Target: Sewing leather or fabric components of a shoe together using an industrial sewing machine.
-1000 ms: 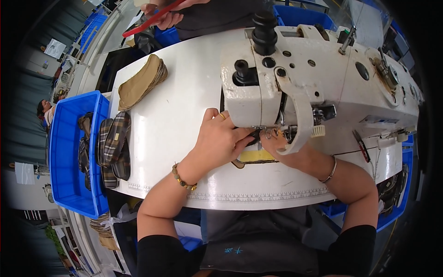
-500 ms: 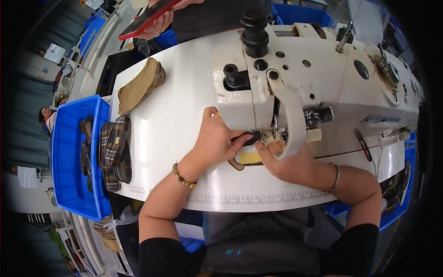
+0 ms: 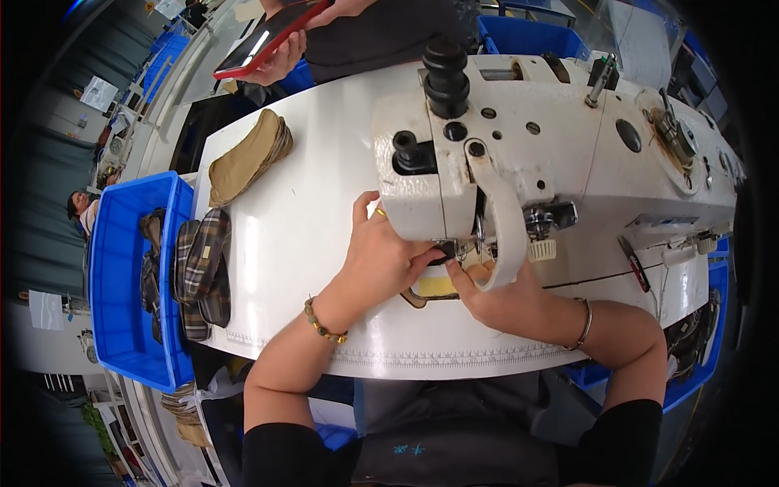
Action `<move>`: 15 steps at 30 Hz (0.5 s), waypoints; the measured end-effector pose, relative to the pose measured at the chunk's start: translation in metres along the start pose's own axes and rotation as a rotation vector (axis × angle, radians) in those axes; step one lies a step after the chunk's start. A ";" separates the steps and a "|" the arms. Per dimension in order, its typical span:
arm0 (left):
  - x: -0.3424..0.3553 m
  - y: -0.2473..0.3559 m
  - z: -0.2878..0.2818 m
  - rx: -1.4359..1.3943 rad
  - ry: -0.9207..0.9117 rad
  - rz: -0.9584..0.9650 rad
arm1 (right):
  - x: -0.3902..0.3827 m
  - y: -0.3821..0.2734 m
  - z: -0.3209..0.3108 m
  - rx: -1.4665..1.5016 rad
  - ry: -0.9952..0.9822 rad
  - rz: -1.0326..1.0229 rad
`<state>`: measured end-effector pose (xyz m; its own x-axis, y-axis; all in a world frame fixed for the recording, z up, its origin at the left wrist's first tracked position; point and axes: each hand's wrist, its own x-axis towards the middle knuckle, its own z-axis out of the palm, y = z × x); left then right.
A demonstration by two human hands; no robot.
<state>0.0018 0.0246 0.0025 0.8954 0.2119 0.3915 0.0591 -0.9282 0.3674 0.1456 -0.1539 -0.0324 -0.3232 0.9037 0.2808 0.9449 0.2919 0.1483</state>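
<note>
My left hand (image 3: 380, 258) pinches a small dark fabric piece (image 3: 442, 253) between thumb and bent fingers, close to the needle area of a white sewing machine (image 3: 519, 183). From the other side, my right hand (image 3: 505, 302) has its thumb and curled fingers at the same piece; the machine's curved white lever (image 3: 510, 219) partly covers them. Below the fingertips lies a yellow patch (image 3: 436, 286), beside a brown-edged curved piece (image 3: 412, 299) on the white table. The machine's head hides exactly where fabric and needle meet.
Stacked tan fabric pieces (image 3: 250, 158) lie at the table's far left. Plaid pieces (image 3: 203, 272) hang over the rim of a blue bin (image 3: 122, 280). Red-handled snips (image 3: 634, 264) rest right of the machine. Across the table, another person holds a red-cased phone (image 3: 268, 45).
The whole view has shifted slightly, so the machine sits a little lower and more to the left. My hands keep their hold. The other person's phone shows more of its screen.
</note>
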 end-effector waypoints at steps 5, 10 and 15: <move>-0.004 -0.007 0.001 -0.061 -0.082 -0.045 | 0.005 0.001 -0.003 0.149 0.125 0.060; 0.000 -0.016 0.009 -0.208 -0.052 -0.062 | 0.004 0.002 -0.003 0.228 0.088 0.070; 0.000 -0.016 0.009 -0.325 -0.083 -0.148 | 0.005 0.001 -0.004 0.168 0.101 0.056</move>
<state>0.0053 0.0366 -0.0111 0.9213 0.2985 0.2491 0.0591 -0.7408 0.6691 0.1443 -0.1502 -0.0269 -0.2655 0.8863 0.3795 0.9541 0.2980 -0.0284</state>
